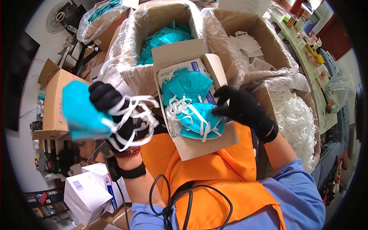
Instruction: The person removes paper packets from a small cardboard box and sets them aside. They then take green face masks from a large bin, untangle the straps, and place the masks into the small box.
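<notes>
My left hand (pixel 105 96), in a black glove, is closed on a teal face mask (pixel 79 109) at the left; the mask is blurred. White elastic straps (pixel 140 111) hang in loops beside that hand. In front of me stands an open carton (pixel 207 143) with teal masks (pixel 188 86) and a white printed packet (pixel 180 69) inside. My right hand (pixel 241 109), gloved too, is over the carton's right edge. Its thumb and fingers are apart, with the thumb close to the nearer teal mask (pixel 203 124); whether it touches is unclear.
Behind the carton, plastic-lined boxes hold teal masks (pixel 165 40) and white masks (pixel 247 46). A box of white straps (pixel 293 122) stands at the right. White boxes (pixel 86 195) sit at the lower left, below a brown carton (pixel 55 103). A cluttered counter (pixel 306 57) runs along the right.
</notes>
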